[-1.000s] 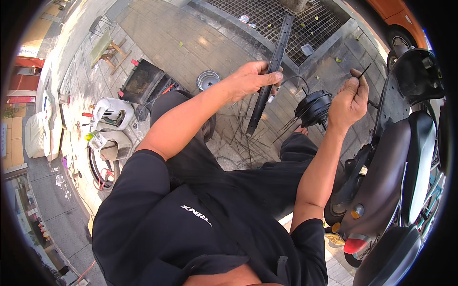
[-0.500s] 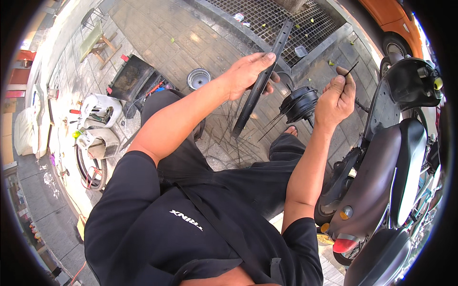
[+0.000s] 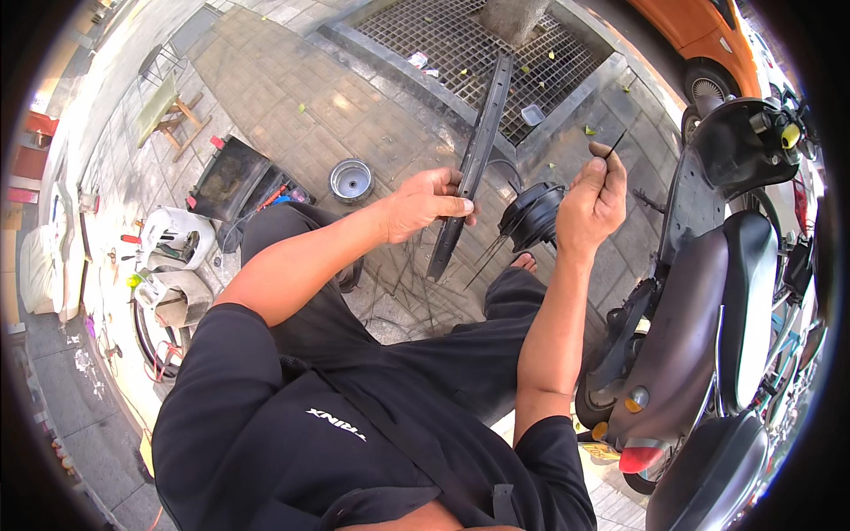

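Note:
My left hand [image 3: 432, 207] is closed around a long black wheel rim [image 3: 486, 124], seen edge-on with holes along its face. The thumb lies across the rim, and fingertips show past its far side. To the right, my raised right hand [image 3: 595, 203] pinches a thin black spoke [image 3: 617, 143] that points up from the fingertips. Between the hands, a black wheel hub [image 3: 533, 217] sits low near my foot, with several thin spokes [image 3: 485, 264] sticking out toward me. More loose spokes [image 3: 403, 288] lie scattered on the paving below the rim.
A silver round metal part [image 3: 352, 181] and an open black toolbox [image 3: 237, 184] stand on the paving to the left. White casings [image 3: 177, 237] and a folding stool [image 3: 168, 111] are farther left. A parked scooter [image 3: 677, 327] lines my right side. Ahead is a tree grate [image 3: 425, 40].
My left hand has moved down along the rim, nearer its close end, and the rim stands a little more upright. My right hand still holds the spoke. The whole view has shifted slightly.

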{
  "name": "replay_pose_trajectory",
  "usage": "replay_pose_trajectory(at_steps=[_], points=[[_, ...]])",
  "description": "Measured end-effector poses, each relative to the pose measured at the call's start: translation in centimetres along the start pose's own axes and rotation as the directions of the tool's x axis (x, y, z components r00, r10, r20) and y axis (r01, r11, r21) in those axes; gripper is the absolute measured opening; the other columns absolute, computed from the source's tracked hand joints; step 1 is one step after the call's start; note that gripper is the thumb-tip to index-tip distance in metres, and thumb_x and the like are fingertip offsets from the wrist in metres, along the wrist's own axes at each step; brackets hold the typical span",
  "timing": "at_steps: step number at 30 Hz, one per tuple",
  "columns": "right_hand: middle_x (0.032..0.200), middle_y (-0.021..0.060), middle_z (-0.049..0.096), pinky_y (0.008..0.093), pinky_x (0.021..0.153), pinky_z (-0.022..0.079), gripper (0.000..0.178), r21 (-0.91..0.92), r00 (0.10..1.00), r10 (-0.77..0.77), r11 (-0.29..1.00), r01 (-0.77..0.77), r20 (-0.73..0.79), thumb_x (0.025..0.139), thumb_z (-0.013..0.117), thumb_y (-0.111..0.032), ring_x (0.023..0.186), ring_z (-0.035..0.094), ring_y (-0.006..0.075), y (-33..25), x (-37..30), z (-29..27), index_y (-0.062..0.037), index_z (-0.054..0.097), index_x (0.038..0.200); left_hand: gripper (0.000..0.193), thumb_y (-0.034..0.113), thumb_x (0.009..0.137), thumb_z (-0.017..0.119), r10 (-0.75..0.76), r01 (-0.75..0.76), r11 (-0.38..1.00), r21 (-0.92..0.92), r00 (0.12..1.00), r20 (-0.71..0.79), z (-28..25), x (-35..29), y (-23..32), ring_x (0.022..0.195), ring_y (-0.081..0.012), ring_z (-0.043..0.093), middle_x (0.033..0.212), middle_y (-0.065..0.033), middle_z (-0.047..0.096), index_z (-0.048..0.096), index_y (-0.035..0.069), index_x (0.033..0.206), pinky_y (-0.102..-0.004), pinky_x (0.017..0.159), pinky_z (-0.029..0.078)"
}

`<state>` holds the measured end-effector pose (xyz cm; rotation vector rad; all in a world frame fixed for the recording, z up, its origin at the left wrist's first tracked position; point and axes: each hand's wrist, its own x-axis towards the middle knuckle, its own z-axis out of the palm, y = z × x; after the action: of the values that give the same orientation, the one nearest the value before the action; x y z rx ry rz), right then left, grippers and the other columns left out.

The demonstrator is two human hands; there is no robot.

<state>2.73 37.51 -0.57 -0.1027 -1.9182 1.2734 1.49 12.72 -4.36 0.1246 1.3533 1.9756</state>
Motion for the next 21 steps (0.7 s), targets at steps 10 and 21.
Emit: replay_pose_trajectory(at_steps=[10,21], points=[[0.079,-0.0052,0.052,0.0201,0.055,0.036,0.02,0.028,0.995,0.104,0.994,-0.104,0.002,0.11,0.055,-0.011,0.065,0.043,0.0014,-0.2,-0.2,-0.5,0.0012,0.066,0.12,0.043,0.037,0.102,0.072,0.07,-0.1,0.984,-0.144,0.977,-0.202,1.9,1.9,3.2,0.076,-0.0184,0.069,0.103,-0.0106,0.067,0.054,0.004,0.123,-0.0348,0.067,0.059],[0.082,-0.0049,0.055,0.0211,0.061,0.038,0.021,0.054,0.989,0.145,0.988,-0.146,0.007,0.107,0.054,-0.007,0.069,0.045,0.0021,-0.9,-0.3,-0.3,-0.0003,0.07,0.12,0.036,0.033,0.103,0.071,0.345,-0.325,0.935,0.144,0.926,-0.152,3.5,0.5,1.0,0.072,-0.0124,0.064,0.09,-0.0043,0.061,0.057,0.001,0.114,-0.0313,0.064,0.056]])
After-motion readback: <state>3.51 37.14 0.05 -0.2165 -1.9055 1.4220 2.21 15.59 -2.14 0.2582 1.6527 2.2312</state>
